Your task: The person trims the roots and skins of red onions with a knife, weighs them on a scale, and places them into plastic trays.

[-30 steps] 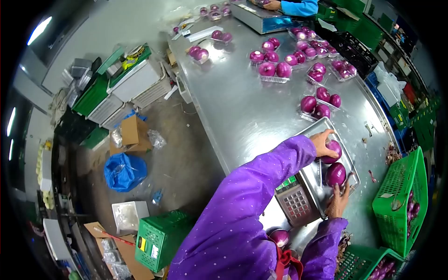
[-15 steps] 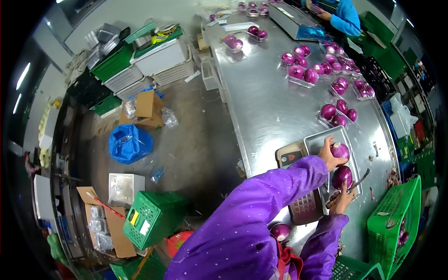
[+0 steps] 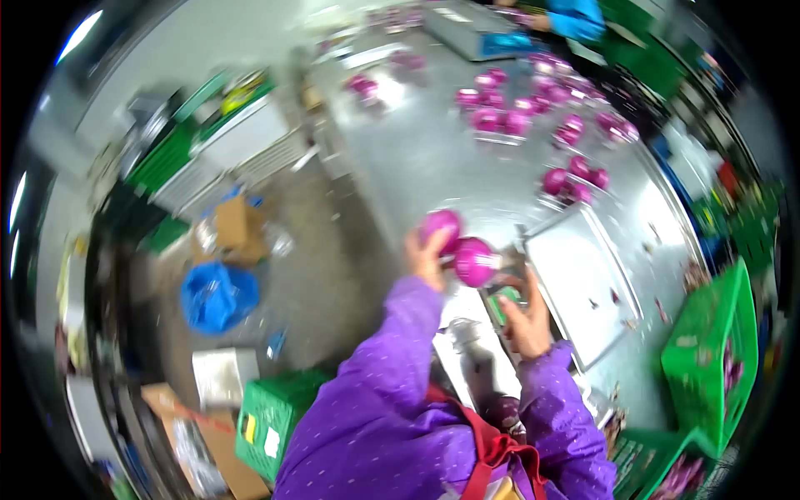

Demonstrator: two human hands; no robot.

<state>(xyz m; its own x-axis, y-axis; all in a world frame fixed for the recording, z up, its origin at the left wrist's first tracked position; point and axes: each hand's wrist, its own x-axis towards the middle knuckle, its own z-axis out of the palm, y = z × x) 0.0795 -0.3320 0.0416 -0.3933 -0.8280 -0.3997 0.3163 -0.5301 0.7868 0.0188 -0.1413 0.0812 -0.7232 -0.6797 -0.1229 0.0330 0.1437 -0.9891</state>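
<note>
Two red onions hang in clear packaging or side by side near the table's left edge; motion blur hides which. My left hand (image 3: 427, 257) has its fingers round the upper onion (image 3: 441, 231), and the lower onion (image 3: 475, 262) touches it. My right hand (image 3: 527, 315) is to the right and below, its thumb and fingers curved apart; a dark blade-like shape shows by its fingertips, too blurred to make out. Right of this hand lies the metal tray (image 3: 581, 279), with small dark scraps in it. Another onion (image 3: 505, 414) is partly hidden between my sleeves.
Packs of red onions (image 3: 500, 122) stand across the metal table (image 3: 417, 158). A co-worker's blue sleeve (image 3: 575, 18) shows at the far end. Green crates (image 3: 696, 358) are at the right, and a blue bag (image 3: 219, 297) sits on the floor.
Both onions have left the tray and moved left with my left hand. My right hand has come away from the lower onion. The view has shifted and blurred.
</note>
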